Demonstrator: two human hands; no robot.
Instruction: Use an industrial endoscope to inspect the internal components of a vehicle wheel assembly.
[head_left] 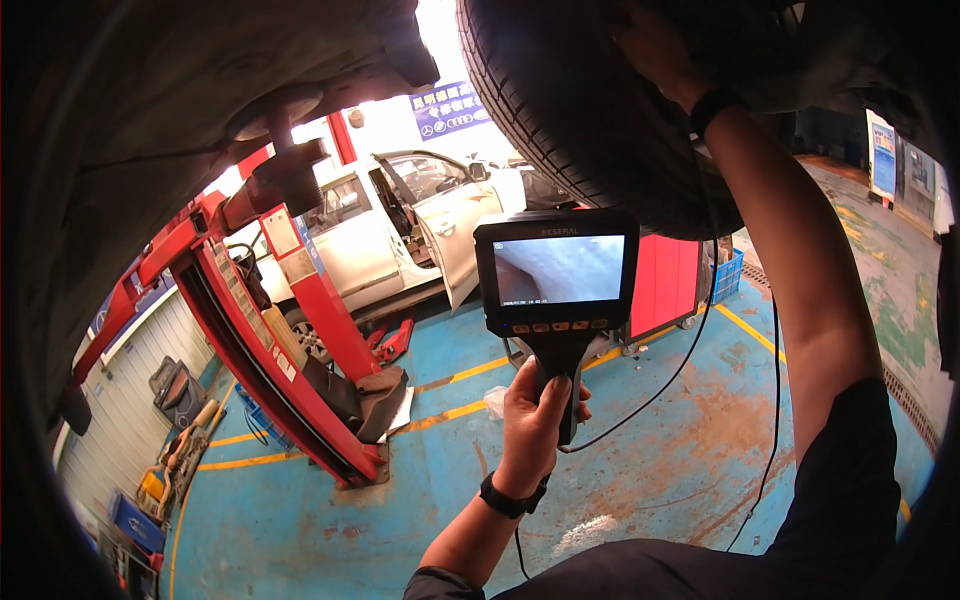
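Handheld screen unit (556,330) stands above left hand (538,408), whose fingers wrap around handle (556,358); probably light, rigid, display (560,270) fragile, best held there. Right hand (652,48), higher up, is beside tire (545,110); shadow hides whether it grips anything.

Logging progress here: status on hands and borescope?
Left hand gripping handheld borescope, screen lit. Right hand raised by tyre, grip lost in shadow. Nothing blocking the screen.

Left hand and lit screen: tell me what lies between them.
In the head view, the row of buttons and, below it, the upper part of the black handle lie between the lit screen and the left hand.
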